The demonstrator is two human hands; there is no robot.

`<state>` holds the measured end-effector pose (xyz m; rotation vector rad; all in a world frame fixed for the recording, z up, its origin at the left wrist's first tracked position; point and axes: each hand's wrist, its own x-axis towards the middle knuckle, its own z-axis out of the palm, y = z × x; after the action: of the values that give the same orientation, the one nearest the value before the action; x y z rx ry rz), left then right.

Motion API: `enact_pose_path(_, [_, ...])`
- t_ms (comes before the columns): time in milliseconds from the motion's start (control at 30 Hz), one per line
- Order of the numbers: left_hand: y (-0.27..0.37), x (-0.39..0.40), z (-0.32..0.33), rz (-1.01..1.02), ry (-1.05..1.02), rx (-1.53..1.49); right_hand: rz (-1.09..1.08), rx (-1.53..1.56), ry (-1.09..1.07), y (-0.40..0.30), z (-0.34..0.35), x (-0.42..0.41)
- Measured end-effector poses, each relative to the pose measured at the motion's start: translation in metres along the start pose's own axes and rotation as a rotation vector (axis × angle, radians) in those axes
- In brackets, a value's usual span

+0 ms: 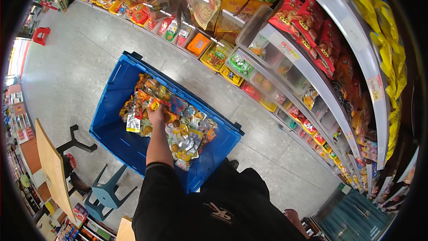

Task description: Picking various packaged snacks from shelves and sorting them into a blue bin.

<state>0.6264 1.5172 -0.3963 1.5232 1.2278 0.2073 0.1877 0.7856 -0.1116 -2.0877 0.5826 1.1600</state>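
Observation:
My left hand (157, 114) reaches down into a large blue plastic crate (115, 140) on the floor. Its fingers are closed around the edge of a red-and-yellow snack packet (154, 103). Under and around it lies a loose heap of small packets: orange ones (143, 79) toward the far end, silver-backed ones (192, 140) toward my body. A silver packet with a yellow end (133, 123) lies just left of the hand. Only part of my right hand (294, 219) shows at the lower right, beside my black shirt; its fingers cannot be made out.
Snack shelves (311, 63) curve along the right, with clear bins (254, 36) and yellow trays (215, 57) low down. At left are a wooden tabletop (50, 170), a blue-grey stool (107, 194) and a red stool (41, 35). A dark green lidded box (354, 214) stands lower right.

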Motion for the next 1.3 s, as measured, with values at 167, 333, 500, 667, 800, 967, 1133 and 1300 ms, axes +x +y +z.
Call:
enact_pose_path(167, [0.03, -0.05, -0.05, 0.048, -0.093, -0.003, 0.037, 0.055, 0.05, 0.003, 0.006, 0.021])
enact_pose_path(333, [0.093, -0.114, -0.101, -0.04, -0.334, -0.375, 0.008, -0.78, -0.16, -0.005, 0.007, 0.085])
enact_pose_path(500, [0.152, -0.175, -0.143, -0.069, -0.673, -0.468, -0.249, 0.119, -0.018, -0.272, -0.037, 0.086])
enact_pose_path(667, [0.206, -0.264, -0.143, -0.053, -1.083, -0.508, -0.433, 1.27, -0.724, -0.346, -0.061, 0.097])
enact_pose_path(800, [0.232, -0.321, -0.104, 0.063, -1.414, -0.264, -0.472, 0.898, -0.31, -0.408, -0.027, 0.075])
enact_pose_path(967, [0.238, -0.399, -0.049, 0.539, -1.652, 0.19, -0.429, 1.424, -0.435, -0.459, -0.009, 0.028])
enact_pose_path(1133, [0.213, -0.481, -0.022, 0.192, -1.682, -0.07, -0.508, 1.576, -0.176, -0.405, -0.027, 0.013])
enact_pose_path(1300, [0.177, -0.55, -0.019, -0.029, -1.634, -0.013, -0.594, 1.569, -0.061, -0.331, -0.031, -0.004])
